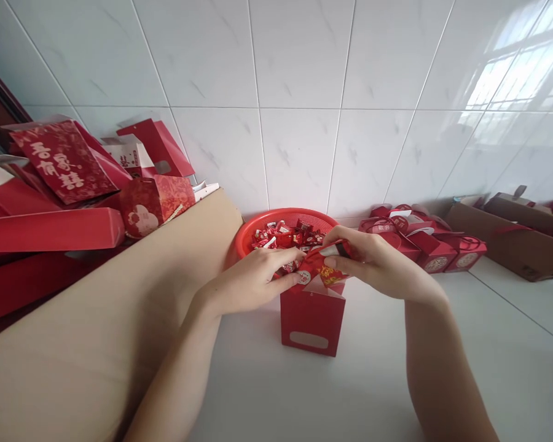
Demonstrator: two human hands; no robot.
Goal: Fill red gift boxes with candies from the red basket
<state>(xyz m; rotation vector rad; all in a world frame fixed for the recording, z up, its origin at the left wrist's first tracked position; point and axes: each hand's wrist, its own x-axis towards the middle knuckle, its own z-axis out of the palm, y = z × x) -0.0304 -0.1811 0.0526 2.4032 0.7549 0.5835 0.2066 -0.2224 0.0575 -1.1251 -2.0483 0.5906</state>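
Observation:
A red paper box (311, 322) with a pale oval window stands on the white surface. Just above its open top, my left hand (253, 279) pinches a red packet (304, 277) bearing a round white label. My right hand (373, 261) is closed on the packet's other side, where gold print and a white and dark piece show between the fingers. Behind the hands sits a round red plastic basket (253, 226) holding several wrapped sweets (276, 232). The hands partly hide the basket's front and the box's top.
On the left stands a large cardboard carton (166, 294) filled with red gift boxes (69, 162). Several closed red boxes (435, 252) are grouped at the right, beside an open brown box (507, 239). A tiled wall (299, 147) rises behind.

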